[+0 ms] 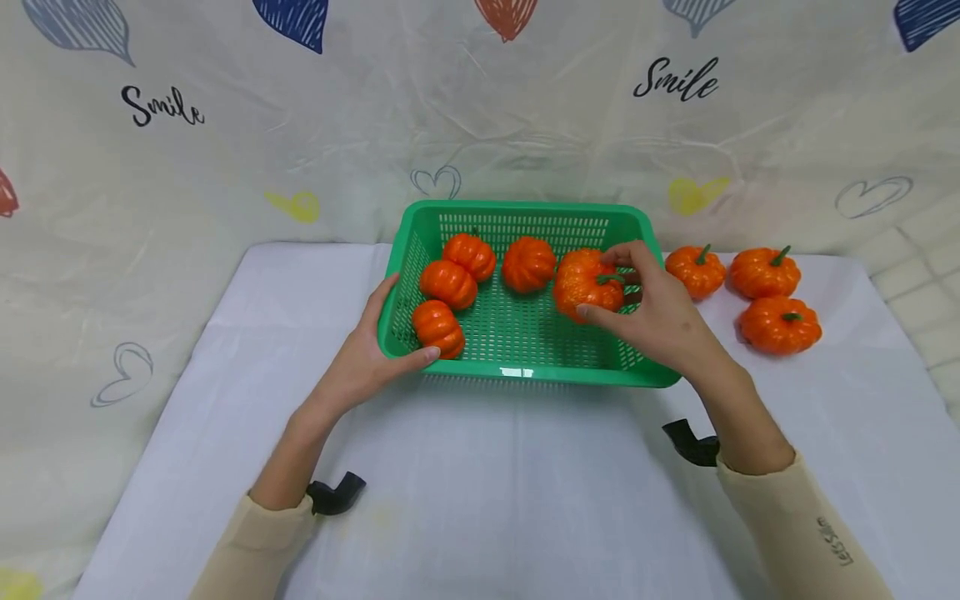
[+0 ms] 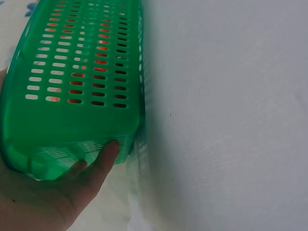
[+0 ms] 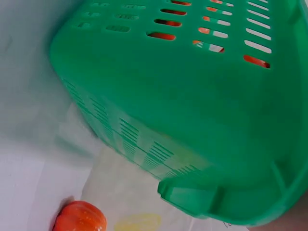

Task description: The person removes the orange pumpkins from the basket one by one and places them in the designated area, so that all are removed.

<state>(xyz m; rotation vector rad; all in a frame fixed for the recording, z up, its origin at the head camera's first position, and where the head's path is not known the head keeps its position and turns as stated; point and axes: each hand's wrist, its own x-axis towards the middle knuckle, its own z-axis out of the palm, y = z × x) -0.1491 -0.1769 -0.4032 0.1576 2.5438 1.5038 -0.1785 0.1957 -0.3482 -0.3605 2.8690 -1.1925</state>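
Observation:
A green plastic basket (image 1: 525, 374) with slotted walls stands on the white-covered table, several small orange toy pumpkins (image 1: 448, 284) inside it. My left hand (image 1: 358, 358) grips its left end, thumb on the front rim corner. In the left wrist view, fingers (image 2: 103, 161) of this hand lie against the basket's outer end wall. Over the right part of the basket, my right hand (image 1: 660, 312) holds a larger bumpy orange pumpkin (image 1: 577, 283) with a green stem between thumb and fingers. The basket wall hides this hand's fingers in the right wrist view.
To the right of the basket sit three orange pumpkins with green stems: one close to the basket (image 1: 695, 272), one at the back (image 1: 765, 271) and one in front of it (image 1: 780, 325). A printed cloth (image 1: 480, 108) hangs behind the table.

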